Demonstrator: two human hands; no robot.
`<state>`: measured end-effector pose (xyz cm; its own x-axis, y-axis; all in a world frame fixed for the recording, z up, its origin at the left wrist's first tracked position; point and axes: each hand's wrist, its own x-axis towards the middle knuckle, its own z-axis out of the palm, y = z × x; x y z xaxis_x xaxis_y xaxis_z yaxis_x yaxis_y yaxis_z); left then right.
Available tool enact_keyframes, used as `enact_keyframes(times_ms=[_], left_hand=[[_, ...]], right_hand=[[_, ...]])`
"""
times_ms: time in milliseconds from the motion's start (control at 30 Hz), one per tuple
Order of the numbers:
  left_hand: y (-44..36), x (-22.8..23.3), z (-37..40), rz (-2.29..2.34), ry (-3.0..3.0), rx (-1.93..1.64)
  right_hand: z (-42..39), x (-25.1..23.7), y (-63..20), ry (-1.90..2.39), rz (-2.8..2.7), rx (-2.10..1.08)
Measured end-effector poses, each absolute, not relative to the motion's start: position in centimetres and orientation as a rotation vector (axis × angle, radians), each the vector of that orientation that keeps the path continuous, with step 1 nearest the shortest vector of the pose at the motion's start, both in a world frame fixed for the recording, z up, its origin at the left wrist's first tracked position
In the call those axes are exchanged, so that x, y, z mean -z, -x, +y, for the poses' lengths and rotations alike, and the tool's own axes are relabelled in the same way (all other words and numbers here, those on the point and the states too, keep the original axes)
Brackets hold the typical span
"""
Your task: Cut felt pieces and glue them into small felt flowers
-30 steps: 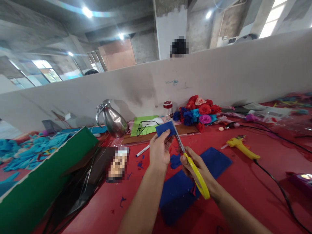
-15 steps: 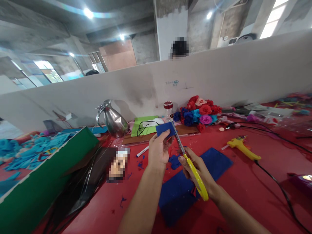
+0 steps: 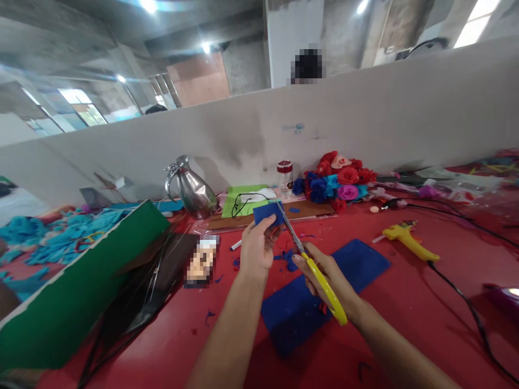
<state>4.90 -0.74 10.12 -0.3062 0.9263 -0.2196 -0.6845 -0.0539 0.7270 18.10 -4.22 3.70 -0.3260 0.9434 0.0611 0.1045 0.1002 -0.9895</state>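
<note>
Left hand (image 3: 255,249) is pinching a small blue felt piece (image 3: 267,212) between thumb and fingers, fingers curled closed on its lower edge, holding it up above the middle of the red desk (image 3: 405,302). Right hand (image 3: 326,278) is gripping the yellow-handled scissors (image 3: 312,267), fingers closed through the loops; the blades are pointing up and away, tips touching the right edge of the felt piece. Can't tell how far the blades are parted.

Under both hands a larger blue felt sheet (image 3: 324,294) is lying flat on the desk, small blue scraps (image 3: 288,260) scattered just beyond it.

Toward the right side a yellow glue gun (image 3: 409,241) is lying on the desk with a black cord trailing to the right edge. Along the far edge, against the grey partition: a steel jug (image 3: 193,189), a green sheet (image 3: 243,200), a small red-lidded jar (image 3: 285,175), and a pile of fabric flowers (image 3: 338,178) in red, blue and pink. At the left a green board (image 3: 77,292) is leaning at a tilt, a heap of light blue cut pieces (image 3: 44,240) behind it near the far left corner.
</note>
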Motion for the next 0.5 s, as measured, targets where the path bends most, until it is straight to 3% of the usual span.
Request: enact_keyframes(times_ms=[300, 500], left_hand=[[-2.5, -6.1, -1.0, 0.923, -0.209, -1.667], [-2.4, -4.8, -0.8, 0.861, -0.179, -1.685]], right_hand=[[-4.7, -3.2, -17.0, 1.257, -1.572, -1.501], [-5.0, -3.8, -16.5, 1.302, -1.596, -1.458]])
